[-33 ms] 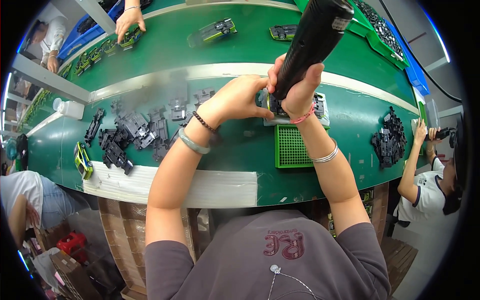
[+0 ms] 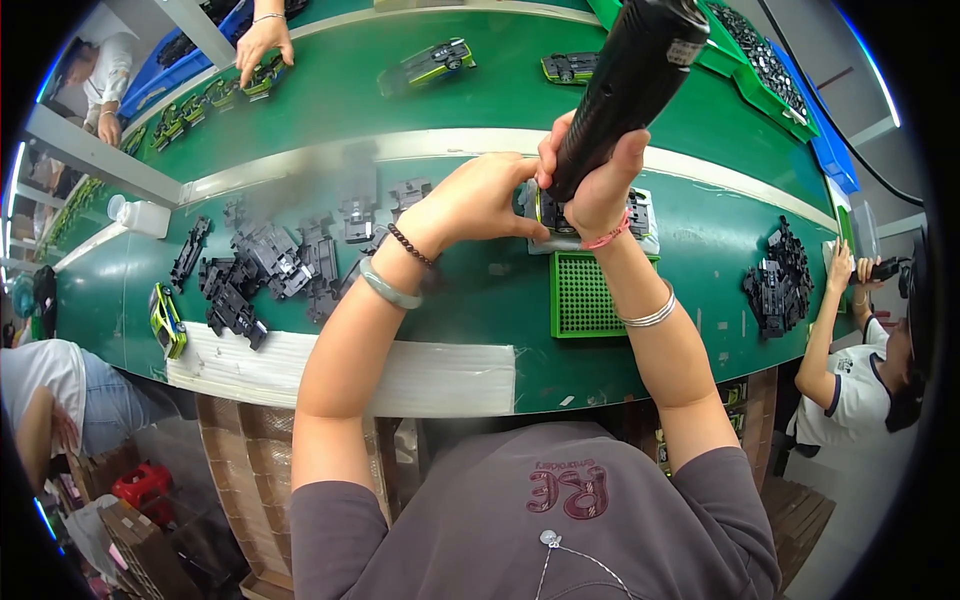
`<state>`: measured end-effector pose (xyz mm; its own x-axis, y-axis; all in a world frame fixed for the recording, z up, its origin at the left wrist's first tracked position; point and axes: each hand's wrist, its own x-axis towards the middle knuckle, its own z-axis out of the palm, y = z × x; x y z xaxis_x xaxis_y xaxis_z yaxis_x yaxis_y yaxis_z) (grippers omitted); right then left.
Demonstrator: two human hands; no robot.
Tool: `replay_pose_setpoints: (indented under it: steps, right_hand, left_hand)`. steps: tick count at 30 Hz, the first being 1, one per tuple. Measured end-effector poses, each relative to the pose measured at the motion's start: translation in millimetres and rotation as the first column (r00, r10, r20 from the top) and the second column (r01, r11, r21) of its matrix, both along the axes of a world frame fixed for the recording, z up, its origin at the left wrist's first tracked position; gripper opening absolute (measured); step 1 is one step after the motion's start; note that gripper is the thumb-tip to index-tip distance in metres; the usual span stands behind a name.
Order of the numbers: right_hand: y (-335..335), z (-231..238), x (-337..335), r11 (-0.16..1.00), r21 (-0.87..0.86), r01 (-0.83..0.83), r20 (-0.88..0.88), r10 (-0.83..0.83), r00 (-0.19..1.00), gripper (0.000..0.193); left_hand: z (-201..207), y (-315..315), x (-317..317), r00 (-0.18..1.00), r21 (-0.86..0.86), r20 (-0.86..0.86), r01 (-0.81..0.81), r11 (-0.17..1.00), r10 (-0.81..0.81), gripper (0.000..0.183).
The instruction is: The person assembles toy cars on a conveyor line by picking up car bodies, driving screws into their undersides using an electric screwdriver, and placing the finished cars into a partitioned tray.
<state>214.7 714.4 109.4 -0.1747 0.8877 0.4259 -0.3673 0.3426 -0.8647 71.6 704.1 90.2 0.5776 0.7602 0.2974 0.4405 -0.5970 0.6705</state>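
Observation:
My right hand (image 2: 600,190) is wrapped around a thick black electric screwdriver (image 2: 628,95), tilted with its lower end over an upturned toy car (image 2: 553,213). The screwdriver's tip is hidden behind my fingers. At the car's left end, the thumb and fingers of my left hand (image 2: 485,200) grip it, partly covering it. Beneath the car lies a pale holding fixture (image 2: 647,222), its edge showing right of my wrist. Just nearer stands a green tray with a grid of small holes (image 2: 588,295).
Black car chassis (image 2: 270,260) lie heaped at left, with another pile (image 2: 778,275) at right. A green toy car (image 2: 166,320) rests beside white foam sheeting (image 2: 430,378). Beyond the pale divider, upturned cars (image 2: 440,65) lie near a co-worker's hand (image 2: 264,45). Another person (image 2: 850,375) works at right.

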Motion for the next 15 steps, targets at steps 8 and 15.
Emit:
replay_pose_setpoints:
  steps: [8, 15]
  right_hand:
    - [-3, 0, 9, 1.0, -0.007, -0.001, 0.002, 0.001, 1.0, 0.086]
    - [-35, 45, 87, 0.972, 0.101, 0.214, -0.172, -0.195, 0.966, 0.099]
  left_hand:
    - [-10, 2, 6, 0.998, 0.119, -0.055, -0.004, 0.993, 0.01, 0.056]
    - [13, -8, 4, 0.997, 0.039, 0.08, -0.017, 0.999, 0.013, 0.052]
